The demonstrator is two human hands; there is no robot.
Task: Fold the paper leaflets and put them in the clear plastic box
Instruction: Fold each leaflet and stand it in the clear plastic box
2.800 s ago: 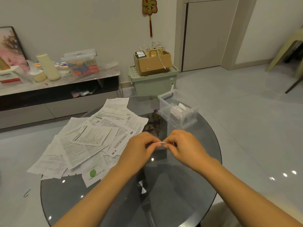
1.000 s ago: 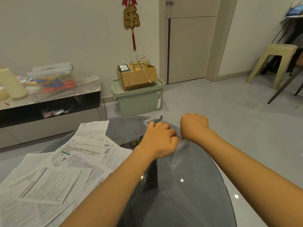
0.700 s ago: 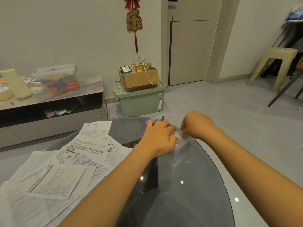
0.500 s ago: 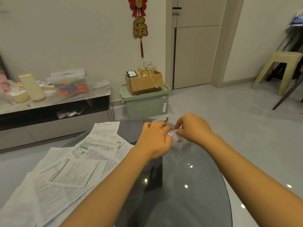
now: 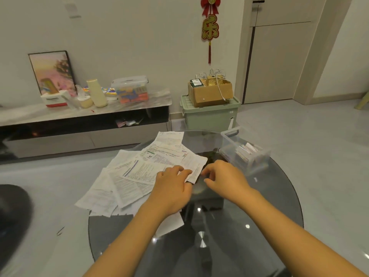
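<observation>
While both hands close on the near-right corner of the top leaflet (image 5: 196, 166), the step in hand looks like picking up the next sheet to fold. That leaflet lies at the right edge of the pile (image 5: 131, 176), at about ten o'clock from the tabletop's (image 5: 259, 226) middle. The left hand (image 5: 173, 187) rests on the paper with fingers loosely bent; the right hand (image 5: 221, 176) has curled fingers at the sheet's edge, though whether they pinch it yet I cannot tell. To do this well, I would peel off only one sheet, the left hand pressing down its neighbours. Fold on the bare glass at six o'clock, creasing firmly. The box (image 5: 245, 150), at two o'clock, already holds folded leaflets on edge, so fold small to match.
</observation>
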